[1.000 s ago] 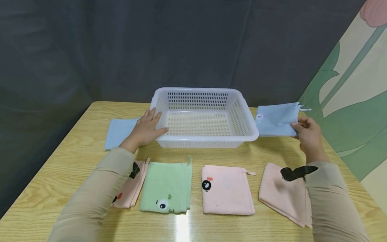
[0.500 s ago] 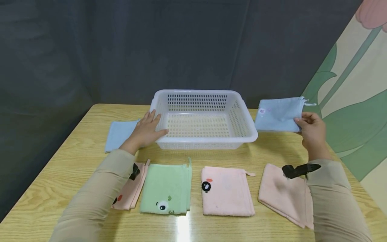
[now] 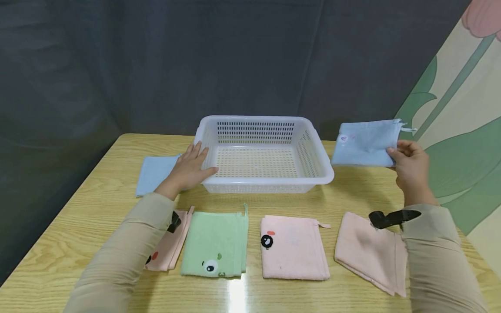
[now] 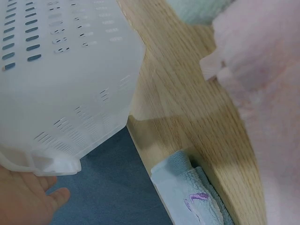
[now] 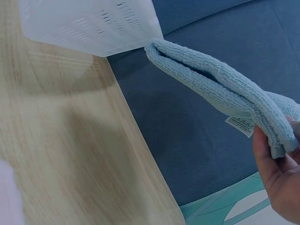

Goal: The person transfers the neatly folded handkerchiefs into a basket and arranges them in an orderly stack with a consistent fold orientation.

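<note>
My right hand (image 3: 413, 167) pinches one end of a folded light blue towel (image 3: 365, 143), held up above the table to the right of the white plastic basket (image 3: 264, 179). In the right wrist view the towel's folded layers (image 5: 211, 75) show edge-on, with thumb and fingers on either side. My left hand (image 3: 188, 168) rests with spread fingers on the basket's left rim. The basket has slotted walls, and its inside shows nothing but the perforated floor. Behind the left hand lies another folded blue towel (image 3: 154, 174), partly hidden by it.
Along the table's front lie a green towel (image 3: 214, 241), a pink towel (image 3: 294, 248), a second pink towel (image 3: 368, 252) partly under the right sleeve, and a third pink towel (image 3: 172, 239) partly behind the left arm. A dark curtain (image 3: 219, 56) hangs behind the table (image 3: 98, 200).
My right hand has lifted the blue towel higher and moved it slightly right, away from the basket. The left hand stays on the basket rim.
</note>
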### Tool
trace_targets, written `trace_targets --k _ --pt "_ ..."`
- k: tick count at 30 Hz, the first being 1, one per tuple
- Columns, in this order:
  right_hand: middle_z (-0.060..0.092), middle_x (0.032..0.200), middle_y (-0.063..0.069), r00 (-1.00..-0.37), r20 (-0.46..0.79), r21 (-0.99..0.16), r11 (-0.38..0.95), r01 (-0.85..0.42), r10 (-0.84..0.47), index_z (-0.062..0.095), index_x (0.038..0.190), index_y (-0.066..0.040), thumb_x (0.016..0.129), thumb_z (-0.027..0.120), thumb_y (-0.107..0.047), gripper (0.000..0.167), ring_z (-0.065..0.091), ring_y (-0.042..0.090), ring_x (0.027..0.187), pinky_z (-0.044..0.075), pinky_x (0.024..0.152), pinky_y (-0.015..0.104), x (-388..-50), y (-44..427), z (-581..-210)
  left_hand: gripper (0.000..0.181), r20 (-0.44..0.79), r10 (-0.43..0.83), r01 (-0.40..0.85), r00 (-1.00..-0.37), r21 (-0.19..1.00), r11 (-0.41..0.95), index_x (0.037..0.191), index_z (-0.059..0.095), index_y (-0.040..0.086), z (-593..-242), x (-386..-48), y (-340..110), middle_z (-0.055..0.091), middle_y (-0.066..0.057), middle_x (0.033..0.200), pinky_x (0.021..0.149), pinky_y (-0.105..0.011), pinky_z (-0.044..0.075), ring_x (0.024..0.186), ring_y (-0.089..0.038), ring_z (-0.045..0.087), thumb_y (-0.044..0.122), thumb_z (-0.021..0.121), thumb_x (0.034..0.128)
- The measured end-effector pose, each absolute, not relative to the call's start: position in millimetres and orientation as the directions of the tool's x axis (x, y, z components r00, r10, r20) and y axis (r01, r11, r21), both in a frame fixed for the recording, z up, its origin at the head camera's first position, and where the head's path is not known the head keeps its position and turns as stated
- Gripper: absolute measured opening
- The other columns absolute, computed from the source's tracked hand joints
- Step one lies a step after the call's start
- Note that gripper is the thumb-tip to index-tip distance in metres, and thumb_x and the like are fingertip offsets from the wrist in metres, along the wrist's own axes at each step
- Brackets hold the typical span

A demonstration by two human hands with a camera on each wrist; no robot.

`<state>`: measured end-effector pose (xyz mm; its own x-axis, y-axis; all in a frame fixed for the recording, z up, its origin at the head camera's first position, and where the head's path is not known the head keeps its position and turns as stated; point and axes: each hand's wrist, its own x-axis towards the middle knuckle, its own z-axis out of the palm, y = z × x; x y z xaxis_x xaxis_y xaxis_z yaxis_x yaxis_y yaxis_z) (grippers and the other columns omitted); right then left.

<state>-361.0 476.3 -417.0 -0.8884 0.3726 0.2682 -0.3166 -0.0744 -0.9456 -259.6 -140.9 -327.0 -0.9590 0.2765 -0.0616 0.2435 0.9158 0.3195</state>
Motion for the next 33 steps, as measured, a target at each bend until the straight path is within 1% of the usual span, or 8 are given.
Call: trace_targets --k 9,12,16,19,21,25,28,33 --pt "0.054 0.091 0.01 -0.874 0.285 -0.934 -0.091 -0.345 0.393 0.057 0.104 -0.002 0.064 0.074 -0.006 0.044 0.059 0.021 0.07 0.049 0.047 0.035 -363.9 484.3 -410.4 0.075 -0.039 0.277 0.249 -0.96 0.336 0.909 0.139 0.01 0.006 -328.9 -261.2 -142.5 -0.007 -0.012 0.143 0.098 -0.051 -0.002 0.128 -0.026 -0.013 0.052 0.036 0.0857" --pt "0.055 0.086 0.009 -0.874 0.247 -0.937 -0.127 -0.326 0.418 0.058 0.1 -0.001 0.066 0.071 -0.001 0.036 0.058 0.02 0.069 0.049 0.046 0.034 -340.0 455.2 -382.4 0.076 -0.037 0.276 0.248 -0.96 0.338 0.908 0.139 0.01 0.006 -329.7 -260.9 -142.5 -0.007 -0.012 0.143 0.098 -0.051 -0.002 0.128 -0.027 -0.012 0.053 0.036 0.0852" --pt "0.052 0.079 0.006 -0.877 0.144 -0.955 -0.169 -0.245 0.458 0.057 0.091 -0.002 0.071 0.066 0.003 0.023 0.055 0.015 0.065 0.048 0.044 0.027 -284.4 383.3 -320.5 0.079 -0.04 0.277 0.248 -0.96 0.34 0.907 0.139 0.009 0.006 -329.1 -259.6 -141.9 -0.007 -0.012 0.143 0.098 -0.052 -0.002 0.128 -0.028 -0.012 0.057 0.033 0.084" --pt "0.052 0.076 0.004 -0.873 0.176 -0.946 -0.167 -0.278 0.455 0.057 0.087 -0.003 0.071 0.065 0.002 0.019 0.054 0.011 0.062 0.047 0.044 0.022 -264.4 355.2 -300.9 0.079 -0.044 0.278 0.246 -0.96 0.344 0.906 0.139 0.009 0.006 -328.8 -259.1 -141.3 -0.008 -0.012 0.143 0.098 -0.052 -0.003 0.128 -0.027 -0.013 0.058 0.033 0.0839" --pt "0.052 0.077 0.005 -0.868 0.172 -0.944 -0.175 -0.281 0.466 0.056 0.089 -0.001 0.071 0.064 0.004 0.02 0.054 0.012 0.063 0.047 0.043 0.022 -267.9 355.9 -302.3 0.078 -0.048 0.276 0.244 -0.96 0.34 0.908 0.139 0.009 0.007 -328.6 -259.0 -140.5 -0.008 -0.012 0.143 0.098 -0.051 -0.003 0.128 -0.027 -0.013 0.057 0.033 0.0841" --pt "0.055 0.083 0.007 -0.872 0.241 -0.921 -0.183 -0.344 0.427 0.056 0.097 0.0 0.069 0.067 0.005 0.03 0.057 0.015 0.067 0.049 0.045 0.028 -305.2 395.7 -337.5 0.076 -0.054 0.271 0.238 -0.961 0.336 0.911 0.139 0.009 0.006 -328.6 -259.3 -139.5 -0.007 -0.012 0.143 0.098 -0.051 -0.002 0.128 -0.028 -0.011 0.053 0.035 0.0853" --pt "0.056 0.08 0.01 -0.88 0.262 -0.883 -0.27 -0.384 0.395 0.057 0.093 0.001 0.068 0.066 0.008 0.027 0.058 0.018 0.064 0.048 0.044 0.029 -304.6 390.5 -337.4 0.076 -0.059 0.27 0.235 -0.961 0.337 0.912 0.139 0.009 0.006 -327.7 -259.2 -139.4 -0.008 -0.012 0.143 0.098 -0.051 -0.003 0.128 -0.028 -0.012 0.052 0.036 0.0857" --pt "0.052 0.076 0.008 -0.869 0.245 -0.895 -0.244 -0.374 0.431 0.056 0.085 -0.001 0.07 0.064 0.008 0.02 0.054 0.014 0.06 0.046 0.042 0.023 -271.4 335.0 -304.4 0.076 -0.056 0.271 0.237 -0.961 0.338 0.911 0.139 0.009 0.006 -327.2 -258.8 -140.4 -0.008 -0.012 0.143 0.098 -0.051 -0.003 0.128 -0.028 -0.013 0.053 0.035 0.0856"
